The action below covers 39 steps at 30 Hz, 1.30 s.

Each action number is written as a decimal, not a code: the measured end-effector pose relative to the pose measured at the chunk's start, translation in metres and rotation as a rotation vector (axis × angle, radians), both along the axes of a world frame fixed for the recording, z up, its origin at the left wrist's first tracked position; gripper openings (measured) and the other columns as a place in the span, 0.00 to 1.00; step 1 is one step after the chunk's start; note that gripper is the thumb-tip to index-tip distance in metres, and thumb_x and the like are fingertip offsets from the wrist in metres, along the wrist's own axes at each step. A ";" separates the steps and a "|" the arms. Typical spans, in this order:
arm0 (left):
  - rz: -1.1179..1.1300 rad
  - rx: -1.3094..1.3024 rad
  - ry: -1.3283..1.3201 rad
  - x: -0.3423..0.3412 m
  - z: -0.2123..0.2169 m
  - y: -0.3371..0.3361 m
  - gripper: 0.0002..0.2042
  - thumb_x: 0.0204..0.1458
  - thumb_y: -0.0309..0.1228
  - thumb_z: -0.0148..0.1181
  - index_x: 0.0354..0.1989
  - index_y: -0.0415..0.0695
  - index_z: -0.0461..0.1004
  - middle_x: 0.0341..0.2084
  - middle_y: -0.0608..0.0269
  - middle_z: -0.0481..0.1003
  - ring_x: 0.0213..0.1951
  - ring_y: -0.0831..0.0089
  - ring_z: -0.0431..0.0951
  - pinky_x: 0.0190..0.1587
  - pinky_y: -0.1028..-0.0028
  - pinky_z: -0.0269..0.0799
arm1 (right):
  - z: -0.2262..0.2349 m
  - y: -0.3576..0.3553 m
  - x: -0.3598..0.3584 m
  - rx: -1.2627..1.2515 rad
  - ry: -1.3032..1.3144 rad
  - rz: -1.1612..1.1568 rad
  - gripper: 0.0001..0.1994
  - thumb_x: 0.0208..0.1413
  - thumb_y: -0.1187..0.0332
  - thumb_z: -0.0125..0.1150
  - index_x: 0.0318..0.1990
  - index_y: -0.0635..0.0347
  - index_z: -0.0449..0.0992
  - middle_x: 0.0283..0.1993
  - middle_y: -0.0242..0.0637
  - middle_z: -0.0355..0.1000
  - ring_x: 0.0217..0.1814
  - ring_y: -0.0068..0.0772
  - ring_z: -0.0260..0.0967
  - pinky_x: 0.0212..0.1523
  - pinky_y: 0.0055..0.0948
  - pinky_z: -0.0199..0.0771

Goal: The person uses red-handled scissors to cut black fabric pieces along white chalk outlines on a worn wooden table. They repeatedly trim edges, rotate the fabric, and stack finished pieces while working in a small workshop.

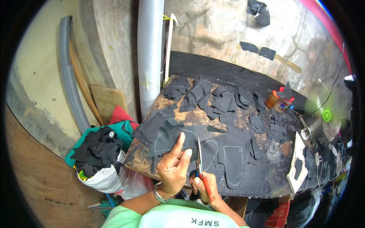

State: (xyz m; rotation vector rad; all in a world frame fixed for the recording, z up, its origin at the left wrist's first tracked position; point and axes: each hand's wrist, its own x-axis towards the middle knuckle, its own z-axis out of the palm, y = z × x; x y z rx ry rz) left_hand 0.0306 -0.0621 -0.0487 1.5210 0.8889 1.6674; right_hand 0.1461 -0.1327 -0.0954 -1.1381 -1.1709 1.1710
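Observation:
My left hand (173,166) pinches the near edge of a black fabric sheet (173,135) marked with pale outlines, which lies on the worn worktable (275,152). My right hand (205,186) grips scissors with red handles (201,167), blades pointing away from me into the black material. Beside the blades lies a black piece with a traced sole shape (232,159). A metal bangle sits on my left wrist.
Several stacks of cut black pieces (224,100) cover the table's far side. Two orange bottles with red caps (279,100) stand at the back right. A sack of black scraps (99,150) sits left of the table. A grey pipe (150,53) rises behind.

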 end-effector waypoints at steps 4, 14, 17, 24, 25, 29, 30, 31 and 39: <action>-0.044 -0.042 -0.028 -0.001 -0.001 0.001 0.24 0.54 0.21 0.61 0.61 0.46 0.69 0.23 0.75 0.70 0.24 0.90 0.65 0.27 0.86 0.64 | 0.000 -0.004 0.000 -0.039 -0.015 0.001 0.23 0.58 0.49 0.58 0.25 0.62 0.68 0.14 0.25 0.57 0.18 0.15 0.52 0.18 0.22 0.52; -0.251 -0.138 -0.018 -0.007 0.002 -0.010 0.25 0.55 0.17 0.58 0.63 0.36 0.63 0.30 0.72 0.74 0.29 0.90 0.67 0.31 0.88 0.64 | 0.019 0.010 0.006 0.030 -0.174 -0.022 0.24 0.59 0.47 0.56 0.33 0.65 0.67 0.19 0.34 0.58 0.24 0.24 0.53 0.25 0.30 0.59; -0.265 -0.164 0.004 -0.010 0.004 -0.010 0.27 0.55 0.17 0.57 0.65 0.43 0.63 0.24 0.76 0.71 0.27 0.90 0.67 0.30 0.87 0.66 | 0.018 0.007 0.005 0.004 -0.125 -0.021 0.24 0.58 0.47 0.57 0.31 0.64 0.66 0.19 0.31 0.57 0.24 0.22 0.52 0.24 0.28 0.57; -0.357 -0.224 -0.040 -0.013 0.009 0.003 0.31 0.54 0.15 0.56 0.67 0.44 0.58 0.24 0.77 0.67 0.25 0.92 0.63 0.28 0.88 0.60 | 0.010 0.002 0.005 -0.100 -0.098 -0.062 0.23 0.58 0.49 0.58 0.24 0.60 0.64 0.17 0.24 0.54 0.22 0.16 0.48 0.21 0.25 0.50; -0.382 -0.239 -0.031 -0.015 0.010 0.004 0.31 0.53 0.15 0.56 0.68 0.44 0.58 0.23 0.78 0.66 0.25 0.92 0.61 0.27 0.89 0.58 | 0.010 0.001 0.006 -0.102 -0.099 -0.068 0.23 0.58 0.50 0.58 0.23 0.60 0.64 0.17 0.23 0.53 0.22 0.16 0.48 0.21 0.25 0.50; -0.455 -0.237 0.016 -0.024 0.016 0.014 0.33 0.52 0.13 0.56 0.68 0.45 0.58 0.24 0.79 0.60 0.24 0.92 0.56 0.25 0.90 0.53 | 0.013 -0.003 0.008 -0.154 -0.100 -0.070 0.23 0.58 0.50 0.60 0.22 0.59 0.64 0.16 0.22 0.53 0.22 0.15 0.47 0.20 0.24 0.49; -0.456 -0.253 0.035 -0.027 0.018 0.017 0.33 0.51 0.12 0.56 0.67 0.44 0.59 0.27 0.79 0.61 0.25 0.92 0.56 0.27 0.89 0.54 | 0.014 -0.003 0.008 -0.175 -0.105 -0.069 0.23 0.57 0.51 0.60 0.22 0.59 0.64 0.16 0.22 0.53 0.22 0.15 0.48 0.20 0.23 0.49; -0.482 -0.254 0.050 -0.029 0.021 0.019 0.33 0.51 0.12 0.56 0.67 0.44 0.60 0.27 0.79 0.61 0.25 0.91 0.56 0.27 0.89 0.54 | 0.014 -0.004 0.009 -0.154 -0.094 -0.057 0.23 0.57 0.51 0.60 0.22 0.60 0.64 0.16 0.22 0.53 0.22 0.15 0.49 0.20 0.24 0.49; -0.668 -0.368 0.221 -0.054 0.043 0.034 0.30 0.51 0.14 0.56 0.65 0.37 0.60 0.48 0.68 0.73 0.33 0.91 0.67 0.36 0.87 0.67 | 0.020 -0.013 0.015 -0.224 -0.170 -0.024 0.23 0.56 0.52 0.62 0.20 0.61 0.67 0.15 0.24 0.56 0.21 0.15 0.49 0.20 0.26 0.49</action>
